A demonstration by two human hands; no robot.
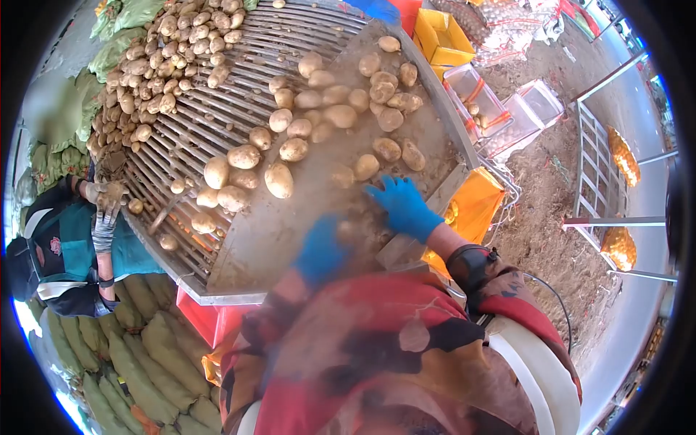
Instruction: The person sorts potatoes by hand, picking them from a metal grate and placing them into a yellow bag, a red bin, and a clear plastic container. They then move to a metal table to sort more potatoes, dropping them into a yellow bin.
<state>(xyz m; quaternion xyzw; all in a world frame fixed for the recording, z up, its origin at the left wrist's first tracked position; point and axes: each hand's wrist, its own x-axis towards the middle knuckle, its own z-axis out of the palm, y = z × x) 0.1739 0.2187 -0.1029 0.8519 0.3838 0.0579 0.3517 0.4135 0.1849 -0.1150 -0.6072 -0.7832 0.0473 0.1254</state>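
I find a metal surface, slatted on its far left side and plain nearest me. Green sacks lie below left; a co-worker has gloved hands at the slatted edge. A yellow crate is noted beyond the far right rim. My right hand, blue-gloved, is open, fingers spread, low over the plain part; my left hand is blurred, opening and hold undeterminable. Potatoes lie heaped far left, others loose ahead of both hands.

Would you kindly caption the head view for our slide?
Blue-gloved hands at a metal table, potatoes spread ahead.
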